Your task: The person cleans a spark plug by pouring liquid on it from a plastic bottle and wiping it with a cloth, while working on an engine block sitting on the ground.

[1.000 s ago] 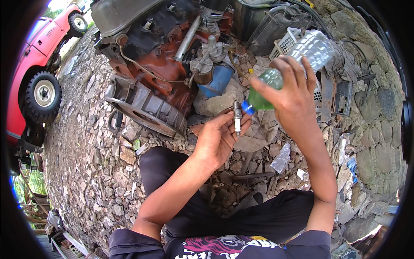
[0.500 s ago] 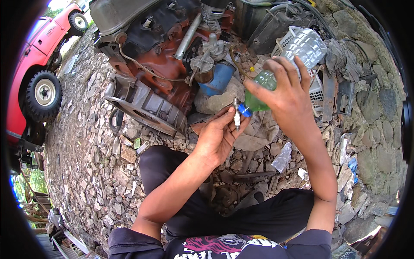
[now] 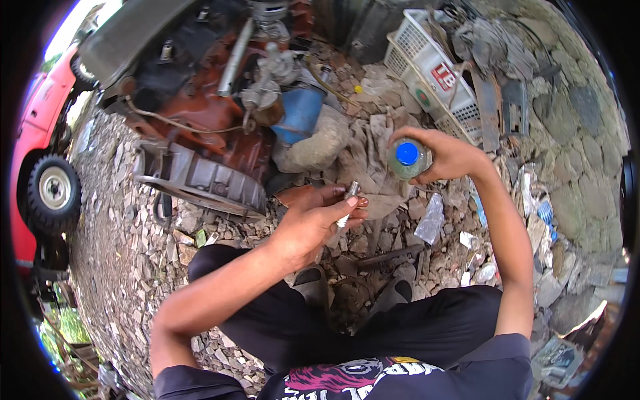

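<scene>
My left hand (image 3: 319,220) is closed around a small metal spark plug (image 3: 347,203), holding it at an angle above the stony ground. To its right my right hand (image 3: 445,155) grips a clear plastic bottle (image 3: 407,160) with a blue cap and greenish liquid; the bottle stands nearly upright, cap toward the camera. The two hands are apart, the bottle a little higher and right of the plug. My legs in dark trousers sit below both hands.
A rusty engine block (image 3: 207,127) with a grey bell housing lies at upper left, a blue filter (image 3: 298,113) beside it. A white plastic crate (image 3: 433,73) with rags sits upper right. A red vehicle and wheel (image 3: 53,190) stand far left. Loose stones and litter cover the ground.
My right hand has turned the bottle from tilted over the plug back to upright and drawn it right. My left hand has closed around the plug and rolled palm-down.
</scene>
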